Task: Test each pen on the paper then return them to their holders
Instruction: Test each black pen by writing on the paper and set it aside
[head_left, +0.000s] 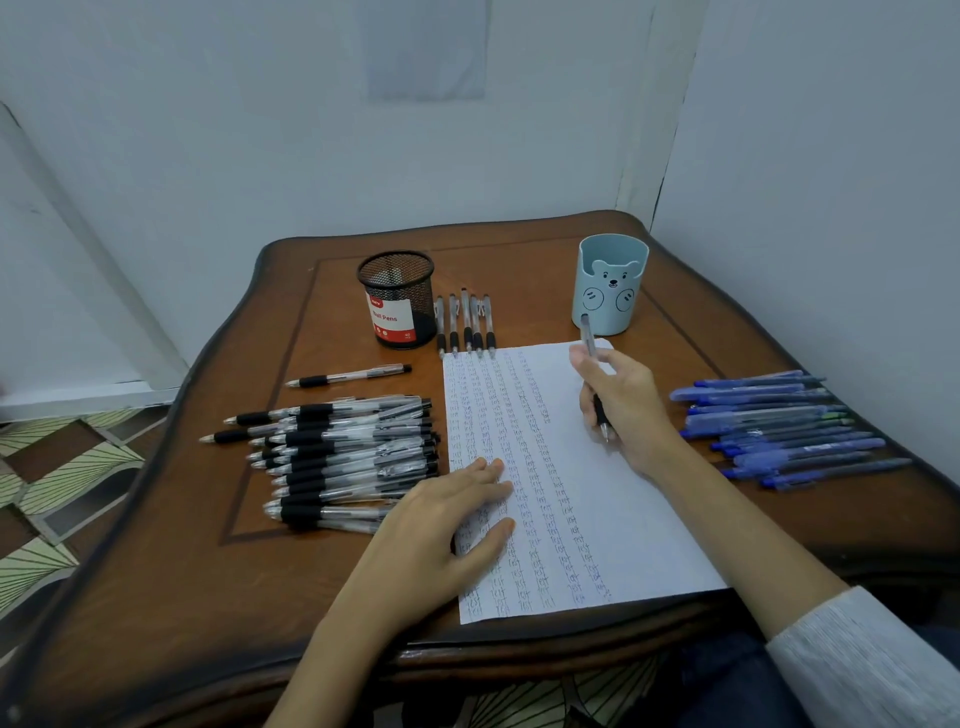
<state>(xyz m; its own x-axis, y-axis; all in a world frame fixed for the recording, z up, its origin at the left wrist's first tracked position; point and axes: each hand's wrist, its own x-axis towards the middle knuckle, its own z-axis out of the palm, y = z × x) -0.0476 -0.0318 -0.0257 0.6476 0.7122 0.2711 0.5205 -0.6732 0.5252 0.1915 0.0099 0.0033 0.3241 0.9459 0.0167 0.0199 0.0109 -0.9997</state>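
Brown wooden worktop (156, 597) with a wavy edge, pushed into a corner of pale walls. Nearest, a sheet of paper (639, 519) covered in columns of small blue marks on its left and middle, blank down the right. Left grip (447, 519) released, fingers straight, pressed flat on the sheet's left edge. Just left of it, touching the wrist side, a pile of black pens (353, 457) lying crosswise, tips to the left. Farther up the sheet, right grip (626, 405) curled round a pen (589, 338) in a writing hold: barrel slanted up past the thumb, tip down at the blank part of the paper, contact not clear. Right of that, off the sheet, a heap of blue pens (779, 426). Beyond the black pile, a single black pen (348, 375) apart on the wood. At the sheet's far edge, a row of five pens (467, 325) side by side. Farthest, a black mesh holder (397, 299) with a red and white "Ball Pens" label inside, and a light blue bear cup (613, 286), contents hidden.
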